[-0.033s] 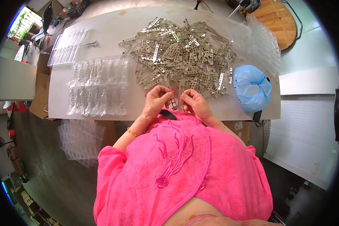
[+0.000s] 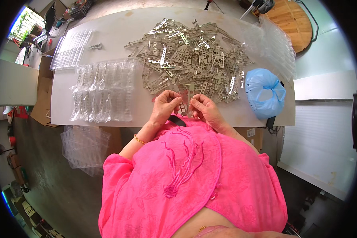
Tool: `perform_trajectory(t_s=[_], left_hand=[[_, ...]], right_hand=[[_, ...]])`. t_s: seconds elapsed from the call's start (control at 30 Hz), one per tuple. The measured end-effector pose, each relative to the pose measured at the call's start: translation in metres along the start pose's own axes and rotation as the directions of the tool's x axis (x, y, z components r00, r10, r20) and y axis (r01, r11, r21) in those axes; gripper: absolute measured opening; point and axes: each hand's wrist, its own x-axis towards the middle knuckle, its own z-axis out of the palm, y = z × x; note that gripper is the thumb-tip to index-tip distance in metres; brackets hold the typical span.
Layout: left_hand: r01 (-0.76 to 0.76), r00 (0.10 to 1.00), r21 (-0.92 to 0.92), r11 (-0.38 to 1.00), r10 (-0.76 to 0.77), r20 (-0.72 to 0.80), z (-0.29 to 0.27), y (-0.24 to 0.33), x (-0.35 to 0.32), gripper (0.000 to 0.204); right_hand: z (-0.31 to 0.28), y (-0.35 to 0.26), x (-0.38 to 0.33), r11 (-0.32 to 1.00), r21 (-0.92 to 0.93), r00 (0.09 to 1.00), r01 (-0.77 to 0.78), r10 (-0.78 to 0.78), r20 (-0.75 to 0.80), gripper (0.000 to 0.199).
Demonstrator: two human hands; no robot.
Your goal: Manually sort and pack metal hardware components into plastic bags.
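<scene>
My left hand [image 2: 165,106] is closed, thumb against fingers, on a flat metal strip with round holes [image 2: 182,108]. Close beside it, my right hand [image 2: 205,108] pinches another thin metal strip [image 2: 190,91] that points away from me. The two strips are almost side by side just over the table's near edge; whether they touch I cannot tell. Beyond both hands spreads a large heap of similar perforated metal strips [image 2: 198,55], loose and lying every which way.
Clear plastic trays with wrapped pieces [image 2: 103,91] lie left on the grey table [image 2: 115,31], with another clear tray [image 2: 72,49] behind. On the right are a tied blue plastic bag [image 2: 265,103] and stacked clear trays [image 2: 275,49]. More clear trays [image 2: 85,146] hang below the left edge.
My right hand's strip has tilted very slightly. Otherwise both hands and the heap look the same.
</scene>
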Motion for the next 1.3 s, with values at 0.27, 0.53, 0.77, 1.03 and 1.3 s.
perform_trajectory(t_s=[0.27,0.53,0.77,1.03,1.3], left_hand=[[0.000,1.000,-0.014,1.000,0.000,-0.008,0.033,-0.010,0.001,0.019],[0.047,0.997,-0.017,0.999,-0.048,-0.067,0.063,-0.026,0.005,0.019],[0.077,0.997,-0.304,0.950,-0.074,0.021,0.067,-0.025,0.006,0.015],[0.144,0.987,-0.488,0.861,-0.090,0.132,0.035,-0.026,0.008,0.013],[0.182,0.976,-0.467,0.865,-0.100,0.194,-0.004,-0.014,0.010,0.008]], right_hand=[[-0.029,-0.015,-0.013,0.998,0.044,0.997,-0.055,0.052,0.058,0.010],[-0.051,-0.028,-0.024,0.980,-0.182,0.997,-0.078,0.081,0.013,0.012],[-0.057,-0.031,-0.025,0.972,-0.232,0.999,-0.047,0.042,-0.024,0.014],[-0.034,-0.026,-0.014,0.969,-0.247,1.000,-0.008,0.009,0.001,0.014],[0.001,-0.016,0.001,0.978,-0.207,1.000,0.005,-0.011,-0.025,0.015]])
